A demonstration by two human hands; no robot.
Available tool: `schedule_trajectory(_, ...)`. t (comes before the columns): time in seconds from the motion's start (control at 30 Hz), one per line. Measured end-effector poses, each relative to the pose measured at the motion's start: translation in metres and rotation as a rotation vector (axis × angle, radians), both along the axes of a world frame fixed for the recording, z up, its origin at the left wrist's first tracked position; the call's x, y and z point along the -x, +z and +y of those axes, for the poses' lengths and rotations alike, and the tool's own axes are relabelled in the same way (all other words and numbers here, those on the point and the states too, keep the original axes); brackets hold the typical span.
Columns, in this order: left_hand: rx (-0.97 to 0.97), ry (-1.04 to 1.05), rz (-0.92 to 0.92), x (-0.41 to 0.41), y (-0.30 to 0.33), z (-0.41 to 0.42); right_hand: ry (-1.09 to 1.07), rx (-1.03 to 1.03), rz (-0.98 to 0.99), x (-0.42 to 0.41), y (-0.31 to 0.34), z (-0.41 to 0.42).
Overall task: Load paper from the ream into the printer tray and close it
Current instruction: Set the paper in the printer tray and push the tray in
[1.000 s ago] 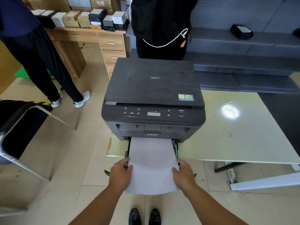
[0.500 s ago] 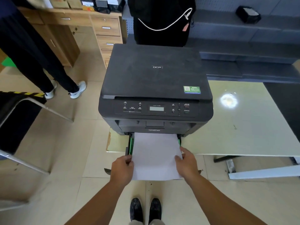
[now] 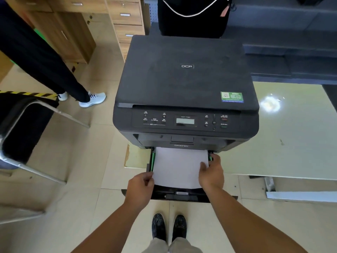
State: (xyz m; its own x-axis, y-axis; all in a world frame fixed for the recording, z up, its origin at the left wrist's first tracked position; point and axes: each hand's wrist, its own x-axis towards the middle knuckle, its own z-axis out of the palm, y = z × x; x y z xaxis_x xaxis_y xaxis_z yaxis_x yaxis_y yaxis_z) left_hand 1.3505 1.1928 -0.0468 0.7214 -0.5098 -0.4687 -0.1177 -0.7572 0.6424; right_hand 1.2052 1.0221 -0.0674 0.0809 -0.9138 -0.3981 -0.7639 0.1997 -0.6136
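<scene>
A black printer [image 3: 186, 84] stands on the left end of a pale green table [image 3: 284, 143]. Its paper tray [image 3: 182, 195] is pulled out toward me, past the table edge. A white stack of paper [image 3: 177, 167] lies in the tray, its far end under the printer body. My left hand [image 3: 140, 185] pinches the stack's near left corner. My right hand [image 3: 211, 172] grips the stack's right edge, fingers over the sheet and by the green side guide [image 3: 210, 157]. No ream is in view.
A black chair with a metal frame [image 3: 23, 132] stands at the left. A person's legs and white shoes [image 3: 92, 98] are beyond it, by wooden drawers [image 3: 127, 21]. Another person in black [image 3: 191, 17] stands behind the printer. My shoes [image 3: 168, 227] are below the tray.
The paper has slid further into the tray, so less of it overhangs toward me. Both hands moved forward with it, and the tray's front edge now shows below the stack.
</scene>
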Motion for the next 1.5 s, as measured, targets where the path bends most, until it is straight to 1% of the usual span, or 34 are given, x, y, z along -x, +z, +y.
schedule_trajectory(0.3, -0.012, -0.028, -0.016, -0.004, 0.002, 0.002, -0.006, 0.036, 0.174, -0.019, -0.006, -0.012)
schedule_trajectory(0.37, -0.009, -0.030, -0.026, -0.004, 0.002, 0.002, 0.009, 0.061, 0.181, -0.018, -0.008, -0.010)
schedule_trajectory(0.43, 0.000, -0.032, -0.051, -0.004, 0.004, 0.001, 0.059, 0.141, 0.141, -0.015, -0.010, -0.008)
schedule_trajectory(0.53, 0.045, -0.014, -0.102, -0.003, 0.009, -0.004, 0.119, 0.340, 0.057, -0.001, -0.007, -0.006)
schedule_trajectory(0.57, 0.056, -0.011, -0.115, -0.003, 0.011, -0.007, 0.113, 0.356, 0.064, 0.006, -0.006, -0.006)
schedule_trajectory(0.63, 0.067, -0.012, -0.128, -0.001, 0.011, -0.012, 0.083, 0.302, 0.085, 0.021, -0.006, -0.004)
schedule_trajectory(0.73, 0.044, 0.001, -0.124, 0.003, 0.011, -0.019, 0.049, 0.156, 0.079, 0.036, -0.010, -0.001)
schedule_trajectory(0.83, 0.044, 0.002, -0.133, 0.007, 0.010, -0.021, 0.032, 0.084, 0.078, 0.041, -0.008, -0.001)
schedule_trajectory(1.0, 0.026, 0.006, -0.144, 0.009, 0.008, -0.021, 0.050, 0.070, 0.103, 0.040, -0.005, -0.006)
schedule_trajectory(1.13, 0.016, 0.039, -0.138, 0.009, 0.006, -0.023, 0.039, 0.039, 0.083, 0.040, -0.008, -0.009)
schedule_trajectory(1.5, 0.068, 0.132, -0.046, 0.001, 0.007, -0.023, 0.040, 0.046, 0.032, 0.038, -0.005, -0.008)
